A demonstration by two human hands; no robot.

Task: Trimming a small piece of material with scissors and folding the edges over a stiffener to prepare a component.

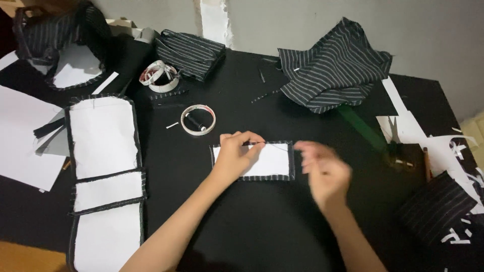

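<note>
Near the table's front edge, the right hand (325,168) hovers blurred beside the small white fabric panel (262,161), fingers loosely curled; I cannot tell whether it holds anything. Just beyond, the left hand (237,151) presses on that striped-edged panel, fingertips pinching its upper edge. Farther back lie a tape roll (198,120) and crumpled striped cloth (333,68).
</note>
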